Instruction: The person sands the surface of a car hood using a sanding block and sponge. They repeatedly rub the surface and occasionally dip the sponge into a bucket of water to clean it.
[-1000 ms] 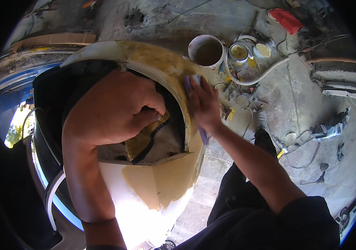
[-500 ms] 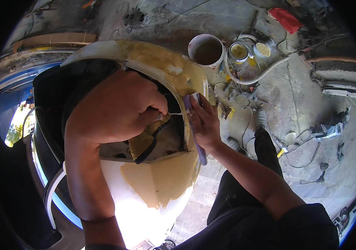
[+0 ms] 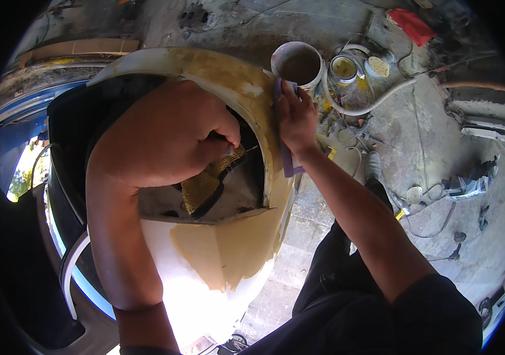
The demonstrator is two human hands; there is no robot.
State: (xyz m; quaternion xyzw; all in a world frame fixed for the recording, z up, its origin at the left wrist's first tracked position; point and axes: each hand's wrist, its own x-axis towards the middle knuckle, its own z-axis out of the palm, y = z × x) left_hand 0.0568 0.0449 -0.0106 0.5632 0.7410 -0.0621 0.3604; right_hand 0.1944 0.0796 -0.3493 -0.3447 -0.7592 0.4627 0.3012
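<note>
The right hand (image 3: 298, 118) holds a long purple block (image 3: 288, 161), fingers bent over its upper half and gripping it; the lower half runs on toward the wearer from under the palm. The block lies along the outer edge of the panel (image 3: 214, 239), just left of that grip. The left hand (image 3: 196, 127) is curled, thumb and forefinger pinching the upper end of a tan pad (image 3: 200, 190), which hangs slanting below the grip, over the panel's dark hole. Tan filler covers the panel in patches, both nearer the wearer than the pad and above the left hand. Just beyond the right hand stands a bucket (image 3: 274, 66); to its right are a tin (image 3: 345, 81) and a curved hose (image 3: 362, 112).
</note>
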